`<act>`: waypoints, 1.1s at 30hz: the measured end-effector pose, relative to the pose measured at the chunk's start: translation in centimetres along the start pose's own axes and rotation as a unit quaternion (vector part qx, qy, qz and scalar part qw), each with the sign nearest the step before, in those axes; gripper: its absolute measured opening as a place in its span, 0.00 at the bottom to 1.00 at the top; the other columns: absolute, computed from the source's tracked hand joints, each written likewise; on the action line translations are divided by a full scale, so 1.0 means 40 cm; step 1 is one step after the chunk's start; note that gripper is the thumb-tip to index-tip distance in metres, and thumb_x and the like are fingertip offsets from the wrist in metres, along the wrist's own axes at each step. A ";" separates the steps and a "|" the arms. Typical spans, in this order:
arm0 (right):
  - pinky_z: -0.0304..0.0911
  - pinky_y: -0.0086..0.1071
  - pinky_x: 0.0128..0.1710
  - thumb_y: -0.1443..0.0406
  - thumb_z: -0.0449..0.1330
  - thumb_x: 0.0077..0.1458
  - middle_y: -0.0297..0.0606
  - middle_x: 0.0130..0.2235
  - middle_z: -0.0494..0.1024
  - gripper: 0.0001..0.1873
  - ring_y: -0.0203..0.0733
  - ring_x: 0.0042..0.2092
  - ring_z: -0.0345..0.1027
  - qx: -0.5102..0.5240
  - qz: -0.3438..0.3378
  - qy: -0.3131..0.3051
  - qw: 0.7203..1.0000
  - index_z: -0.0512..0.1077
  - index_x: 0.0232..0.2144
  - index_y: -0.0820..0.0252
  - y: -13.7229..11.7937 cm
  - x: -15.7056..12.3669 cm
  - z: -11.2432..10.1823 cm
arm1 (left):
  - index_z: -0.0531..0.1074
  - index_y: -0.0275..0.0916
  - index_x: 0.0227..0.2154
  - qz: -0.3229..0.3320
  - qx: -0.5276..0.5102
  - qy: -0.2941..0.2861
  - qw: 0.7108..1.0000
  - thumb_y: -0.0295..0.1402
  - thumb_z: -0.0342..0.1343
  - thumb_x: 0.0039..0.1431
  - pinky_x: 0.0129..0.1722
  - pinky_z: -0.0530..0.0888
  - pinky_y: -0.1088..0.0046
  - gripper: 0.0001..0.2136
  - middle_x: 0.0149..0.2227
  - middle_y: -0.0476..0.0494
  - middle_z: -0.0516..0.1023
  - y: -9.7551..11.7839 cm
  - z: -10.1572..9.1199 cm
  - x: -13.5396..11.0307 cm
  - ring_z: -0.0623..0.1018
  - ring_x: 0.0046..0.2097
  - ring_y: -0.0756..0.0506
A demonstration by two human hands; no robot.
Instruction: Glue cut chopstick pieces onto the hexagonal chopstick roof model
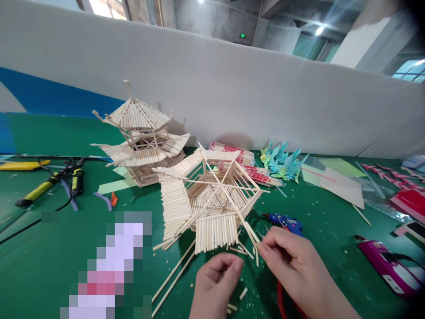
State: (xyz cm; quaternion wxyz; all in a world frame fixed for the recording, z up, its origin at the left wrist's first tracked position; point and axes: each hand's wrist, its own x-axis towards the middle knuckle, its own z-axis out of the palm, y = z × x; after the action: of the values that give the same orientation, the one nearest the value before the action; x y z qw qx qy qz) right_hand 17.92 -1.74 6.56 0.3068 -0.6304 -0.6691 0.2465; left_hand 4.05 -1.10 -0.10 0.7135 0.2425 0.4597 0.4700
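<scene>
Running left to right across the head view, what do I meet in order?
Yellow-and-black pliers, roofed stick pagoda, open-topped stick model, right hand, magenta device.

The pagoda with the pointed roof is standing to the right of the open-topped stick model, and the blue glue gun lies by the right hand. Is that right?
Not quite: in the head view, the pagoda stands to the left of the open-topped stick model, and a little behind it. The blue glue gun does lie by the right hand.
</scene>
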 end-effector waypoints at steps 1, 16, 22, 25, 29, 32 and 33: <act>0.50 0.26 0.21 0.65 0.50 0.52 0.29 0.19 0.59 0.13 0.32 0.22 0.54 -0.036 -0.014 -0.008 0.999 0.58 0.17 0.58 -0.005 0.014 -0.004 | 0.73 0.34 0.15 0.030 0.026 0.012 0.999 0.38 0.65 0.32 0.21 0.58 0.79 0.12 0.16 0.50 0.66 -0.005 -0.002 0.003 0.61 0.21 0.54; 0.45 0.27 0.23 0.71 0.51 0.47 0.28 0.19 0.60 0.12 0.31 0.24 0.54 -0.206 -0.098 -0.039 0.973 0.55 0.15 0.59 -0.035 0.073 0.016 | 0.72 0.37 0.15 0.173 0.166 -0.004 0.971 0.36 0.58 0.42 0.20 0.56 0.76 0.09 0.16 0.50 0.62 -0.028 -0.033 0.015 0.60 0.20 0.52; 0.45 0.27 0.23 0.71 0.51 0.46 0.28 0.20 0.61 0.11 0.31 0.24 0.53 -0.231 -0.108 -0.051 0.965 0.55 0.16 0.59 -0.033 0.086 0.018 | 0.72 0.37 0.15 0.171 0.169 -0.004 0.971 0.36 0.58 0.42 0.20 0.57 0.77 0.09 0.16 0.50 0.62 -0.031 -0.031 0.017 0.60 0.20 0.52; 0.45 0.28 0.24 0.71 0.51 0.47 0.28 0.20 0.62 0.11 0.31 0.24 0.54 -0.235 -0.104 -0.058 0.965 0.56 0.16 0.59 -0.033 0.087 0.020 | 0.74 0.37 0.16 0.150 0.144 0.003 0.978 0.36 0.60 0.40 0.21 0.58 0.77 0.08 0.17 0.49 0.65 -0.030 -0.027 0.016 0.62 0.20 0.52; 0.46 0.28 0.23 0.70 0.51 0.48 0.29 0.21 0.63 0.11 0.32 0.24 0.55 -0.234 -0.107 -0.068 0.964 0.58 0.17 0.59 -0.032 0.086 0.018 | 0.77 0.37 0.21 0.090 0.079 0.016 0.993 0.36 0.62 0.36 0.26 0.63 0.76 0.09 0.21 0.46 0.71 -0.022 -0.018 0.014 0.66 0.24 0.49; 0.47 0.28 0.24 0.69 0.51 0.49 0.30 0.22 0.65 0.10 0.33 0.25 0.57 -0.233 -0.104 -0.092 0.962 0.61 0.18 0.59 -0.035 0.086 0.010 | 0.77 0.36 0.25 0.039 0.019 -0.010 0.999 0.37 0.63 0.36 0.26 0.62 0.76 0.12 0.21 0.47 0.71 -0.010 -0.013 0.015 0.65 0.25 0.50; 0.48 0.28 0.24 0.68 0.51 0.50 0.30 0.22 0.66 0.09 0.34 0.26 0.58 -0.235 -0.101 -0.104 0.961 0.62 0.19 0.59 -0.036 0.087 0.007 | 0.77 0.35 0.27 0.020 -0.003 -0.029 0.999 0.36 0.63 0.37 0.24 0.61 0.77 0.12 0.21 0.48 0.69 -0.006 -0.012 0.016 0.64 0.24 0.51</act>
State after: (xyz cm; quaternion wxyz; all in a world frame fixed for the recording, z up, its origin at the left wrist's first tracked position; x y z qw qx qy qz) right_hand 16.67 1.61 7.73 0.1023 -0.5849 -0.7964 0.1143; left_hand 3.82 -0.67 -0.80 0.7178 0.2629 0.4322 0.4785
